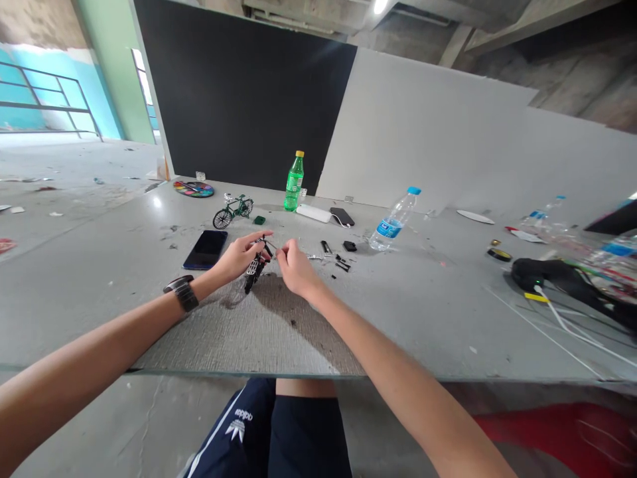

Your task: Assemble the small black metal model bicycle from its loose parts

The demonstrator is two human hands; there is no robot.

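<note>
A small black model bicycle (253,272) stands on the table in front of me, its wheel toward me. My left hand (241,255) grips its upper part, fingers closed around it and the index finger stretched over the top. On the other side, my right hand (294,265) is closed in a pinch on a thin, stick-like piece (271,244) that reaches the top of the model; its kind is too small to make out. Right of my hands lie small black parts (342,263). Behind my left hand stands a green model bicycle (233,210), with a small green block (259,220) beside it.
A dark phone (206,249) lies left of my hands. Further back are a paint palette (194,189), a green bottle (294,182), a white power bank (313,213) and a tilted water bottle (393,222). Cables (562,318) and tape (499,255) lie at the right.
</note>
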